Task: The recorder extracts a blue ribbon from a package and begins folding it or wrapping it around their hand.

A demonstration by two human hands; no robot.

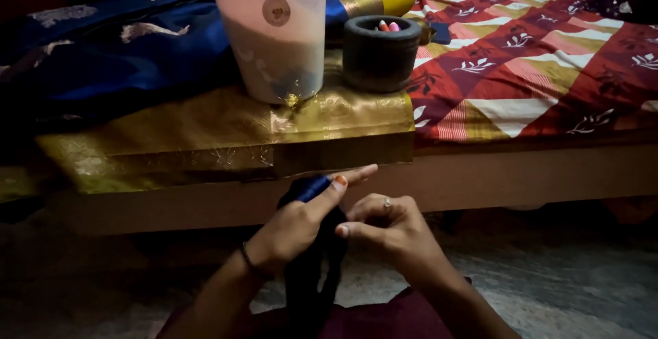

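Gold-bordered fabric (pixel 226 140) lies folded over the bed edge (pixel 521 174) under a pink-lidded tub (pixel 274 37) and a dark round pot (pixel 380 54). Below, the left hand (pixel 295 226) pinches dark blue cloth (pixel 308 270); the right hand (pixel 391 233) curls just beside it, grip unclear. Work looks midway, with much cloth hanging loose

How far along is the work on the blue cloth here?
Looks done: gold-edged fabric lies folded on the bed's edge. In hand: left hand grips the blue cloth, forefinger out; right hand pinches beside it. What remains can't be told; no needle or thread is discernible.
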